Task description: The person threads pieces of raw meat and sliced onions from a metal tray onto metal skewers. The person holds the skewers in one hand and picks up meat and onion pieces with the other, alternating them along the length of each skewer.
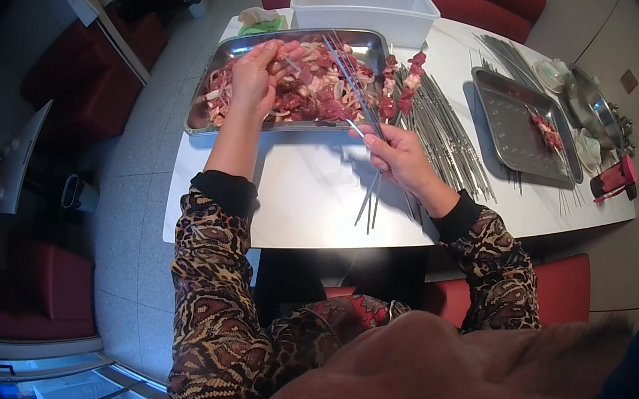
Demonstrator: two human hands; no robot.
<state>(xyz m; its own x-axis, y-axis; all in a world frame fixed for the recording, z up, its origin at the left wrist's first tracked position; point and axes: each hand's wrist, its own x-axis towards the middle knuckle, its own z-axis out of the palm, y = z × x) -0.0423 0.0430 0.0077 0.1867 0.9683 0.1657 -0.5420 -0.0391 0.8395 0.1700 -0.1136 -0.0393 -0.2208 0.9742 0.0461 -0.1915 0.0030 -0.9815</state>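
My left hand (259, 74) is over a steel tray (200, 121) of cut raw meat (289, 103) mixed with pale onion strips. Its thumb and fingers pinch what looks like a small piece of meat, partly hidden by the hand. In front of the tray, my right hand (395, 150) grips several thin metal skewers (362, 85), which fan out above and below the fist. One slanted skewer (355, 127) points from this fist towards my left fingers; meat covers or hides its middle. Two skewers threaded with meat (404, 85) rest at the tray's right corner.
Many bare metal skewers (447, 134) lie to the right on the white table (306, 189). Beyond them, a shallow metal tray (518, 143) holds a meat skewer (546, 130). A translucent plastic tub (360, 3) stands behind. At right are a metal bowl (588, 103) and a red-and-black object (613, 179).
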